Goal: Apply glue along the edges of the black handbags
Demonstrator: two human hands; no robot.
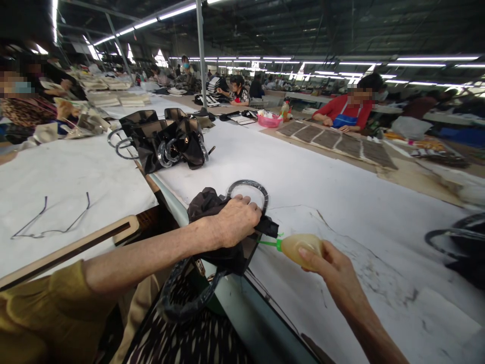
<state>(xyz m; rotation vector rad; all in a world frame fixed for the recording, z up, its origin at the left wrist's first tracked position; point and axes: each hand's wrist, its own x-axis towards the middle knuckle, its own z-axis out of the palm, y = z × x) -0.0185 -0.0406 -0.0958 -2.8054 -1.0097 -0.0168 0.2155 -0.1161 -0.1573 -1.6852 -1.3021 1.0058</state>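
My left hand [239, 218] is closed on a black handbag [206, 205] that lies at the table's front edge. One round, plastic-wrapped handle [248, 184] stands up behind my fingers, and a second handle [178, 303] hangs down over the edge toward my lap. In my right hand [328, 260] is a squeeze bottle of yellowish glue [301, 247], tipped on its side. Its thin green nozzle [268, 243] points left, at the bag beside my left hand. Whether the tip touches the fabric I cannot tell.
Several black handbags [166, 139] with wrapped handles stand farther back on the white table [242, 156]. Eyeglasses [53, 230] lie on the left table. Another black bag [470, 253] sits at the right edge. A person in red [341, 114] works across the table, near a pink basket [270, 120].
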